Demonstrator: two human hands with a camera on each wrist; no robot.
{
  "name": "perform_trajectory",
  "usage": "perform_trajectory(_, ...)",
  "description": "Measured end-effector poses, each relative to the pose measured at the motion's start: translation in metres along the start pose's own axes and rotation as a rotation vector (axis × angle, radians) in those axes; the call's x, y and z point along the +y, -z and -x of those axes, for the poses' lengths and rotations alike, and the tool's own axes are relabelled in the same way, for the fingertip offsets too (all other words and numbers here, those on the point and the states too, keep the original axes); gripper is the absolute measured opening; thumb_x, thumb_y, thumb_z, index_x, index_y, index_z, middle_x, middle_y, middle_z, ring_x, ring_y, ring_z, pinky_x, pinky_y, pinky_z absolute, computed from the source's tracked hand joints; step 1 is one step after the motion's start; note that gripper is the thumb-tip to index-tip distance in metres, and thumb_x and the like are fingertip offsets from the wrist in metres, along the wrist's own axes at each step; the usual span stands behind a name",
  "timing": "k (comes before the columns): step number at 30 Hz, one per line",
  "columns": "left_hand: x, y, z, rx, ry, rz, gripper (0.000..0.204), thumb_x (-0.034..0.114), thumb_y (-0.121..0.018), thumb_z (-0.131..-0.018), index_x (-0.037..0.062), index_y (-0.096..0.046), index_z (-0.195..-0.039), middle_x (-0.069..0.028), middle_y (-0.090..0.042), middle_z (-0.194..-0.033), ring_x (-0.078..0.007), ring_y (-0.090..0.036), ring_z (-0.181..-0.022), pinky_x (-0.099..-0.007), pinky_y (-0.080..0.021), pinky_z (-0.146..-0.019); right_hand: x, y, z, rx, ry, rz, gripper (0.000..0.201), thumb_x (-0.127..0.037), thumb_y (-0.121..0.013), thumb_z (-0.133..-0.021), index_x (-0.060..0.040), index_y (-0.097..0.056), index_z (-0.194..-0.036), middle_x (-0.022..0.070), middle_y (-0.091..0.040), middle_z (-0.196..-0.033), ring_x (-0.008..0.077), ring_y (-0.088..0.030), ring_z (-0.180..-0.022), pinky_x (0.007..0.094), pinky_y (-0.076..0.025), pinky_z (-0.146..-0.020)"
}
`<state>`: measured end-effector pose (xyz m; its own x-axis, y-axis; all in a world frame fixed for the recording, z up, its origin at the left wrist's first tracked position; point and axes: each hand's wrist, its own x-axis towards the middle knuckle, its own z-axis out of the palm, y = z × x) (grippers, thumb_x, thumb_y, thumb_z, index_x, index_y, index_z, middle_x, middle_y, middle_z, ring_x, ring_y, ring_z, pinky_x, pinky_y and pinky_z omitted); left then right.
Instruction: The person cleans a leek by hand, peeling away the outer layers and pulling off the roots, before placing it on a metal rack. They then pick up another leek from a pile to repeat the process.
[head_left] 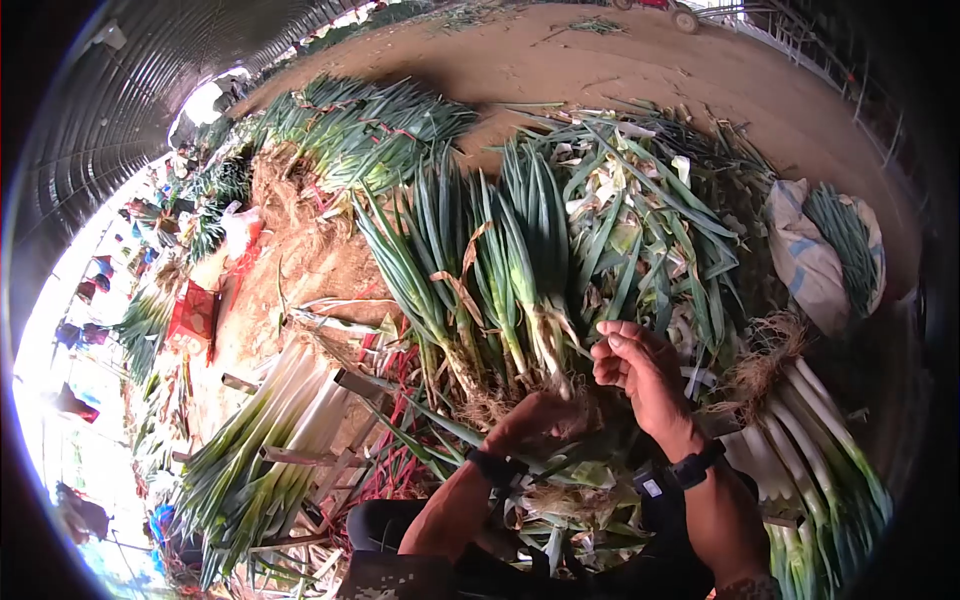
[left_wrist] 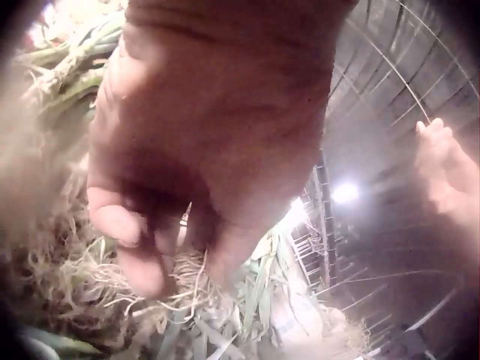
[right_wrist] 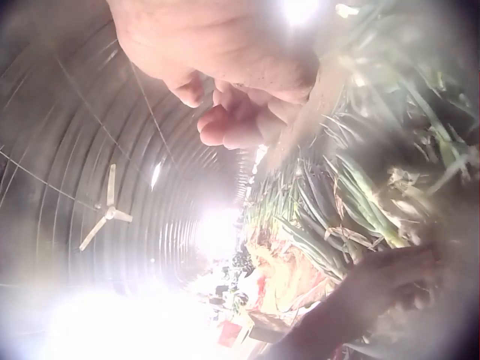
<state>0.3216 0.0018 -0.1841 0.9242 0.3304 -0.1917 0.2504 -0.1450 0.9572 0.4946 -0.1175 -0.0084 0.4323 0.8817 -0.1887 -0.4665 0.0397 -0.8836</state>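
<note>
In the head view, several leeks (head_left: 440, 250) stand side by side, green tops up and roots down. My left hand (head_left: 540, 415) is low at their root end, beside the pale base of a leek (head_left: 548, 350). The left wrist view shows the left hand's fingers (left_wrist: 142, 270) curled round thin pale roots (left_wrist: 191, 281); the palm hides part of what they grip. Just right of that leek, my right hand (head_left: 645, 380) is raised with loosely bent fingers. No object shows in the right hand (right_wrist: 232, 82) in the right wrist view.
Loose leaves (head_left: 650, 210) are piled behind, and more leeks (head_left: 370, 125) lie at the back left. Trimmed leeks (head_left: 270, 430) rest at left by a wooden frame; others (head_left: 820, 440) lie at right. A pale sack (head_left: 800, 255) and red box (head_left: 193, 313) stand farther off.
</note>
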Motion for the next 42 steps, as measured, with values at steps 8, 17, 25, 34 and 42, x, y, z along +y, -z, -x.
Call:
perform_trajectory(8,0.096,0.012,0.055,-0.022,-0.353,-0.188,0.032,0.015,-0.067,-0.092,0.0062,-0.069,-0.123,-0.0076,-0.072,-0.108,-0.0108,-0.069,-0.086,-0.0287,-0.056,-0.073,0.052,0.02,-0.023,-0.121,-0.364,0.574,0.044,-0.051,-0.065,-0.093,-0.0065,-0.069,-0.094,0.0047,-0.069,-0.083,0.0138,-0.066,-0.075,0.0274,-0.052,-0.061)
perform_trajectory(17,0.188,0.028,0.154,-0.014,0.176,0.024,0.049,0.022,-0.067,-0.097,0.0039,-0.054,-0.141,-0.0087,-0.068,-0.124,-0.0166,-0.071,-0.092,-0.0276,-0.058,-0.08,0.054,-0.012,-0.003,-0.365,-0.162,0.336,0.03,-0.033,-0.072,-0.091,-0.0032,-0.07,-0.091,0.0009,-0.066,-0.077,0.0073,-0.06,-0.067,0.0243,-0.046,-0.061)
perform_trajectory(25,0.175,0.064,0.175,0.518,-0.016,0.19,0.039,0.033,-0.06,-0.101,0.0009,-0.067,-0.123,-0.0032,-0.071,-0.104,-0.009,-0.062,-0.086,-0.025,-0.05,-0.074,0.016,-0.015,0.036,-0.622,-0.023,0.076,0.051,-0.019,-0.069,-0.095,0.007,-0.053,-0.135,0.0106,-0.068,-0.099,0.0176,-0.067,-0.085,0.0315,-0.055,-0.075)
perform_trajectory(34,0.166,0.058,0.103,0.684,-0.392,0.629,0.02,0.021,-0.07,-0.095,0.0034,-0.069,-0.105,-0.0034,-0.069,-0.091,-0.0135,-0.066,-0.083,-0.0295,-0.053,-0.075,0.031,-0.024,0.07,-0.58,-0.205,0.276,0.047,-0.025,-0.067,-0.094,0.0006,-0.057,-0.133,0.0051,-0.07,-0.097,0.0109,-0.064,-0.083,0.0261,-0.05,-0.073)
perform_trajectory(42,0.139,0.058,0.091,0.731,-0.345,0.444,0.021,0.015,-0.07,-0.095,0.0039,-0.072,-0.112,-0.0021,-0.074,-0.1,-0.0105,-0.066,-0.091,-0.0284,-0.051,-0.085,0.028,-0.029,0.052,-0.208,-0.164,0.368,0.047,-0.044,-0.05,-0.102,-0.0011,-0.067,-0.108,0.0041,-0.065,-0.073,0.0084,-0.057,-0.057,0.0256,-0.045,-0.051)
